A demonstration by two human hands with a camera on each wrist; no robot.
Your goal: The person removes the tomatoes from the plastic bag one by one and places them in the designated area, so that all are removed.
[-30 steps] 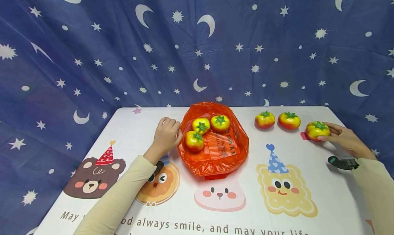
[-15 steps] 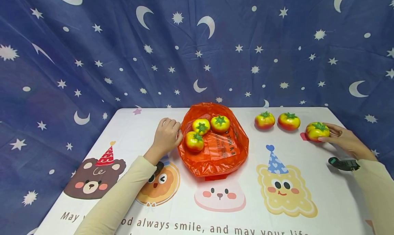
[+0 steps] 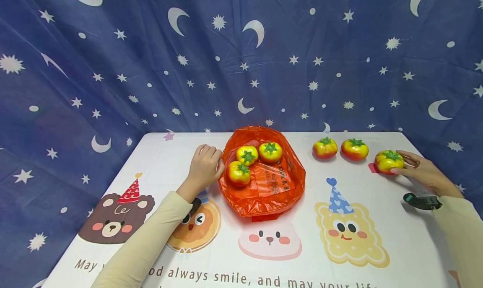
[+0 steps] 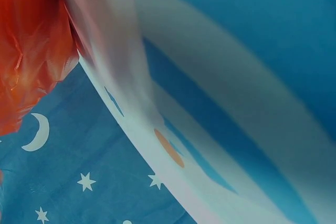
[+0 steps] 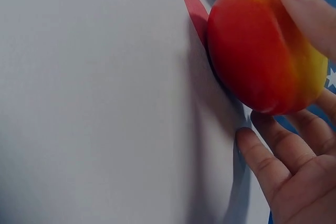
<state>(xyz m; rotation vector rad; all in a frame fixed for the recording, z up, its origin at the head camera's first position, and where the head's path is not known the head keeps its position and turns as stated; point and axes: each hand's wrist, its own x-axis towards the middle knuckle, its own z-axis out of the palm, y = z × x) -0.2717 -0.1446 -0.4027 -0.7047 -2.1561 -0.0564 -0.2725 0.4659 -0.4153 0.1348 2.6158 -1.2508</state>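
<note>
My left hand (image 3: pixel 204 167) has its fingers curled at the left rim of a red plastic bag (image 3: pixel 264 204), gripping its edge. The bag lies spread open, with 3 red-and-yellow tomatoes (image 3: pixel 238 177) inside on its left and back parts. In the left wrist view the bag (image 4: pixel 31 51) fills the upper left corner, and the fingers are mostly hidden. At the right, my right hand (image 3: pixel 428 175) holds another tomato (image 3: pixel 385 165) between thumb and fingers. In the right wrist view this tomato (image 5: pixel 252 45) is close over the white cloth, the thumb on its top side.
Two more tomatoes, one (image 3: pixel 324 149) nearer the bag and one (image 3: pixel 354 149) nearer the right hand, stand along the table's back. A printed white cloth (image 3: pixel 351 279) covers the table. Behind it hangs a blue curtain (image 3: pixel 211 103) with stars and moons.
</note>
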